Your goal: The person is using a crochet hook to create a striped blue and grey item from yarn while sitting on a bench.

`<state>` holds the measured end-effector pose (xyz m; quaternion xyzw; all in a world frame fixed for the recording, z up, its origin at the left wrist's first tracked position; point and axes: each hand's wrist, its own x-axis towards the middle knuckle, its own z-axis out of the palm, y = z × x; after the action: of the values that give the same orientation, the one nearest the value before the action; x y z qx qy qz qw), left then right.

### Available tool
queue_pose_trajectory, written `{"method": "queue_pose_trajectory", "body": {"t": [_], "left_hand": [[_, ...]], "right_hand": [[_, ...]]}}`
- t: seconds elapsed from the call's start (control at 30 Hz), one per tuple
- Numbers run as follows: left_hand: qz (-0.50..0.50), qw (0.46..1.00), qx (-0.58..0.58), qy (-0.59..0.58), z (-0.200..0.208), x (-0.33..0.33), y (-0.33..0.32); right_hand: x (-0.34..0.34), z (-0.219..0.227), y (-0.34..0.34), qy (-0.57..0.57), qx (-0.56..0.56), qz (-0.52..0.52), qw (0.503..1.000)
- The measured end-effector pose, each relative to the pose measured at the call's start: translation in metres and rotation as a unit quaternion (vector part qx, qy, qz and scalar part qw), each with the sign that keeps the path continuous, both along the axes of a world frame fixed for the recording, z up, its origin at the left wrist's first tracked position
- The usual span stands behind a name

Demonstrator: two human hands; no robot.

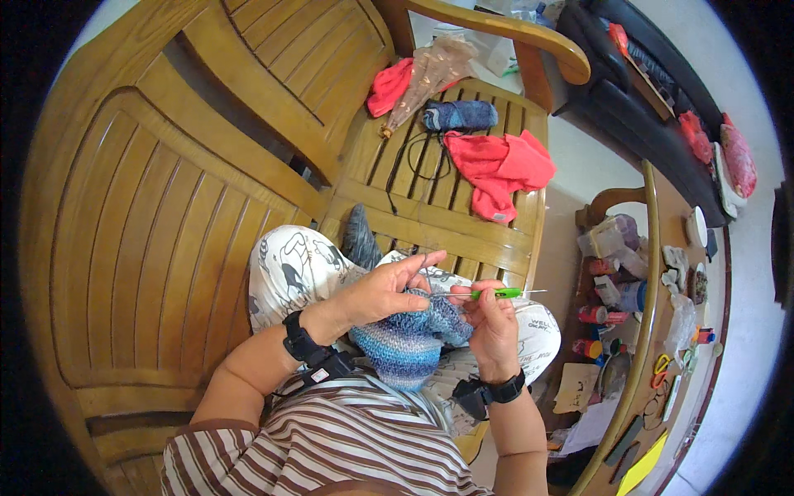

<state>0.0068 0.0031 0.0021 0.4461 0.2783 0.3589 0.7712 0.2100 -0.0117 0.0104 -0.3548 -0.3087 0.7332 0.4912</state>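
Observation:
A blue, white and grey crocheted piece rests over my lap. My left hand pinches its upper edge with the thumb, while the index finger stretches out toward the right. In my right hand is a crochet hook with a green handle, held between thumb and fingers. The hook's thin metal shaft points left, to the edge of the piece by my left fingers; its tip is hard to make out. Dark yarn trails over the bench from a blue-grey skein.
I sit on a slatted wooden bench. Red cloth and a brown patterned bag lie on it. At right, a table bears orange-handled scissors, with jars and bags on its lower shelf. A black sofa stands beyond.

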Motion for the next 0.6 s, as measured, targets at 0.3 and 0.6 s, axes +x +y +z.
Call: {"method": "queue_pose_trajectory", "body": {"t": [0.3,0.6], "left_hand": [[0.015,0.999,-0.043,-0.027,0.01,-0.003,0.0],[0.019,0.998,0.045,0.034,0.004,-0.003,-0.003]], "right_hand": [[0.002,-0.001,0.004,-0.078,0.066,-0.008,0.995],[0.012,0.006,0.004,-0.051,0.096,0.035,0.993]]}}
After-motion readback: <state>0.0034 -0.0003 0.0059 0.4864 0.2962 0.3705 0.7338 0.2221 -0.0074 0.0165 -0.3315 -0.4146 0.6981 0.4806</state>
